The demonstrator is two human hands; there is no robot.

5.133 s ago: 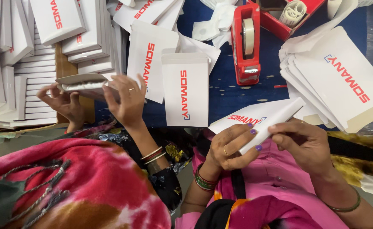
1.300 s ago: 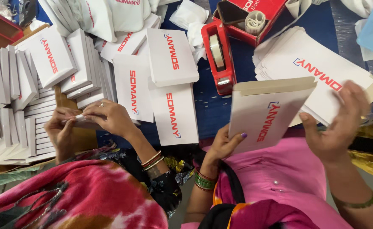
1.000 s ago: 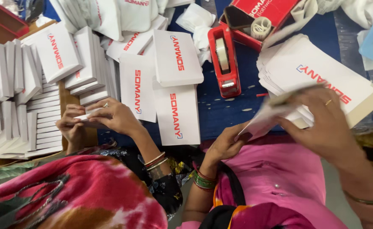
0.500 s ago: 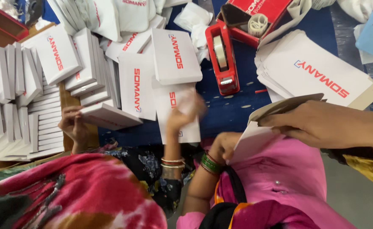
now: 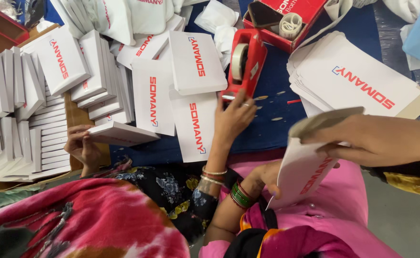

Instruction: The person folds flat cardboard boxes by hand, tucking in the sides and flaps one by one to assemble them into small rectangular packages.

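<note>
My left hand (image 5: 266,177), green bangles at its wrist, pinches the lower edge of a white cardboard box with red lettering (image 5: 301,173) over my pink lap. From the right, my right hand (image 5: 368,139) grips the box's open upper flap (image 5: 325,120). The box is tilted and part folded. A co-worker on my left, in a black floral sleeve, has one hand (image 5: 233,118) on the base of a red tape dispenser (image 5: 244,63) and the other hand (image 5: 82,146) holding a closed white box (image 5: 122,134).
A stack of flat white cartons (image 5: 358,81) lies at the right on the blue table cover (image 5: 272,119). Several finished white boxes (image 5: 43,91) are piled at the left. A red box with a tape roll (image 5: 286,20) sits at the top.
The co-worker's hand has moved right from the white boxes onto the tape dispenser. My hands keep hold of the box, which has dropped a little toward my lap.
</note>
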